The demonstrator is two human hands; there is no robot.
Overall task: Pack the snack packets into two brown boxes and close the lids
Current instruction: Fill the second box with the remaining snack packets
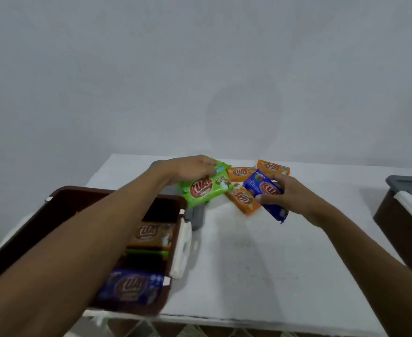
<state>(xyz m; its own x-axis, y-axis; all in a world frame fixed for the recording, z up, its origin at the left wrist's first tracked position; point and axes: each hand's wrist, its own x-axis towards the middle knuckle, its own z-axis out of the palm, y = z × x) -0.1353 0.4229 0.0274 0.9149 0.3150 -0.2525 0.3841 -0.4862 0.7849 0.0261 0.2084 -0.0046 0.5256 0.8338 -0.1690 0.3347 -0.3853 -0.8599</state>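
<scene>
You're mid-packing. Your left hand (192, 167) has its fingers clasped on the green plastic snack packet (206, 189), and your right hand (289, 194) grips the blue plastic snack packet (264, 188), both low over the white desk (273, 251). Next, carry them to the part-filled open brown box (83, 190) at your left.

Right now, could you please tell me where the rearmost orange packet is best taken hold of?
Grip the rearmost orange packet across its free right end, coming from above and the right: it lies flat on the table, and the blue packet in the right hand crowds its left end.
</scene>
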